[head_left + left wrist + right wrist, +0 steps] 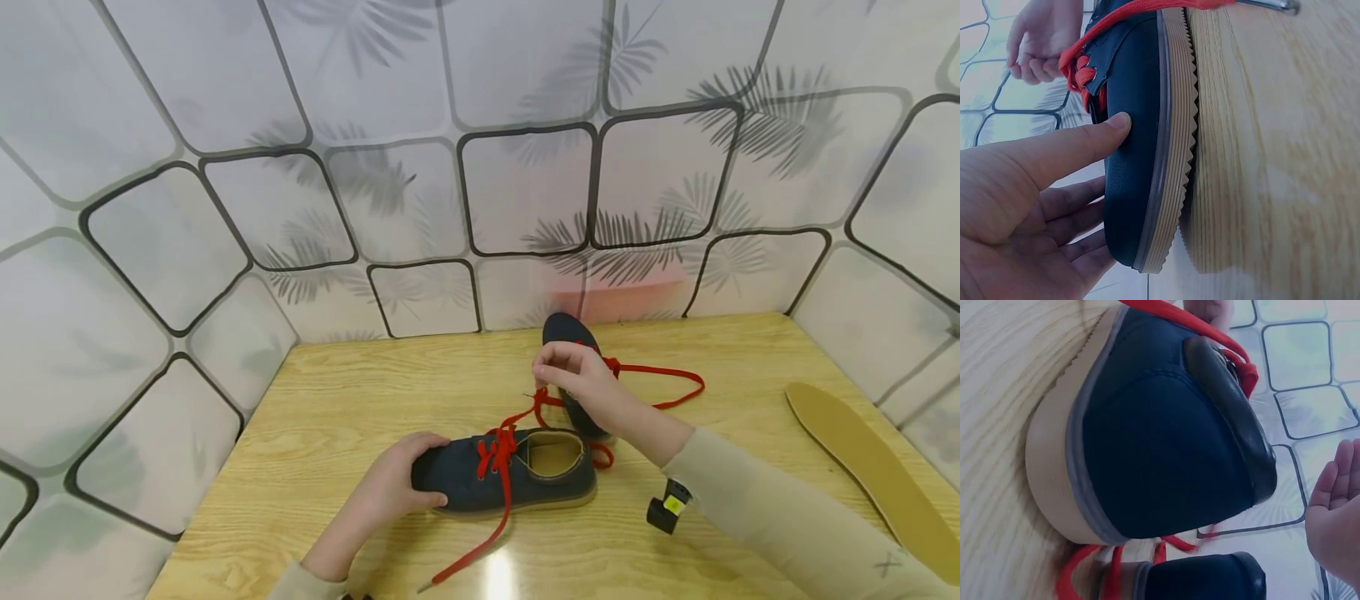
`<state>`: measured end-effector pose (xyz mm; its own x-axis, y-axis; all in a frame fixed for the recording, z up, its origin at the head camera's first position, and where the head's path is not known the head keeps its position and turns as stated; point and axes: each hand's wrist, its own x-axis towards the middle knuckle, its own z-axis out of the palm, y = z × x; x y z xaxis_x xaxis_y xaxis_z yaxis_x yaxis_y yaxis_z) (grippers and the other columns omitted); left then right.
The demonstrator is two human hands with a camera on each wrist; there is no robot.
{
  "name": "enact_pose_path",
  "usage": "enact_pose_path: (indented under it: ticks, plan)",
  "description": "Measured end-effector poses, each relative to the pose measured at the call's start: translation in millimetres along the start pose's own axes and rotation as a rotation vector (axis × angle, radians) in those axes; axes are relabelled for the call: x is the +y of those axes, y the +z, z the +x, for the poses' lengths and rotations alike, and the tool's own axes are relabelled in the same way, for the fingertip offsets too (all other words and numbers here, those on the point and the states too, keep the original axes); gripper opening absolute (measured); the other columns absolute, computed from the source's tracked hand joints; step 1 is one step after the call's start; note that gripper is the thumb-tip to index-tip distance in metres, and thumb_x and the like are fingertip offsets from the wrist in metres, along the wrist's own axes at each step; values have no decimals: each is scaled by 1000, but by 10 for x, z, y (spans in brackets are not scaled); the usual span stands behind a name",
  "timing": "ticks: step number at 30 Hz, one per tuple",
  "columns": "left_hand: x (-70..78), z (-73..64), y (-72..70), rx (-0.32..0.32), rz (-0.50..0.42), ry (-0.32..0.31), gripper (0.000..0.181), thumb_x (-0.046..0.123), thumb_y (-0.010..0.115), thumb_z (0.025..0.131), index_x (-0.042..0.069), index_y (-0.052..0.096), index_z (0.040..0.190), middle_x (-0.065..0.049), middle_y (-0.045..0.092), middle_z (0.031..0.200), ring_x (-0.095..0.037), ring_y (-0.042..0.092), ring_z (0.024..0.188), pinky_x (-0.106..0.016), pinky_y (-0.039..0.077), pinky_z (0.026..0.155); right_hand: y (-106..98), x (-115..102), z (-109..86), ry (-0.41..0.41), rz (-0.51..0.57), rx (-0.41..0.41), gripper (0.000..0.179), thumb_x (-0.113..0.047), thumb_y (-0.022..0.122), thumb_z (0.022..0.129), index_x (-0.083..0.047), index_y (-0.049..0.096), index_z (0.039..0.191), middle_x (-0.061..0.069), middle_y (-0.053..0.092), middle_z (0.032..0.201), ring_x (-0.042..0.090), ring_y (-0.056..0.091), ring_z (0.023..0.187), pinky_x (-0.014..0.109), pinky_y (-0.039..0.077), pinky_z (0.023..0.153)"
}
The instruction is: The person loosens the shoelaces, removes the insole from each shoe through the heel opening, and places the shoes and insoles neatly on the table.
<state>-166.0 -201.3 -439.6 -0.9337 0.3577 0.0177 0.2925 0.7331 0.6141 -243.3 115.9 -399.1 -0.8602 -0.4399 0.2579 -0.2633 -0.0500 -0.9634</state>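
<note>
A navy sneaker point(468, 479) with red laces point(504, 454) lies on the table, toe toward the left. My left hand point(393, 479) grips its toe, the thumb on the near side and the fingers around the far side. In the left wrist view the thumb point(1116, 124) presses the upper above the ribbed sole. My right hand point(581, 379) hovers over the second navy sneaker point(562, 327), fingers loosely curled, a red lace right below the fingertips. The right wrist view shows the near shoe's heel point(1160, 450) and part of that hand, with no lace in it.
A tan insole point(862, 458) lies at the table's right side. Loose red lace from the far shoe loops point(693, 385) to the right. One lace end with a metal tip point(425, 587) trails toward the front edge. Patterned fabric walls point(525, 192) enclose the wooden table point(360, 383).
</note>
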Motion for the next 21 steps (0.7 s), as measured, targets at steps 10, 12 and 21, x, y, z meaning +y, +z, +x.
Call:
enact_pose_path:
  ticks: [10,12,21]
  plan:
    - [-15,12,5,-11,-2,-29,70,12,99,74,9,68,137,-14,66,142,-41,60,136,-61,49,114,108,93,-43,78,32,-127,13,-4,62,104,-14,69,100,-6,66,90,16,63,86,24,57,84]
    - [-16,16,6,-9,-4,-30,70,12,99,73,9,68,137,-14,66,142,-41,60,136,-61,49,114,128,116,-43,97,25,-150,10,-5,62,105,-11,70,101,-6,67,90,16,64,87,25,58,85]
    - [-25,36,8,-17,-3,-27,69,11,97,76,9,67,138,-14,66,142,-40,61,135,-60,50,113,206,146,-52,135,-52,-283,24,-11,65,105,11,68,115,7,71,108,11,70,98,29,62,93]
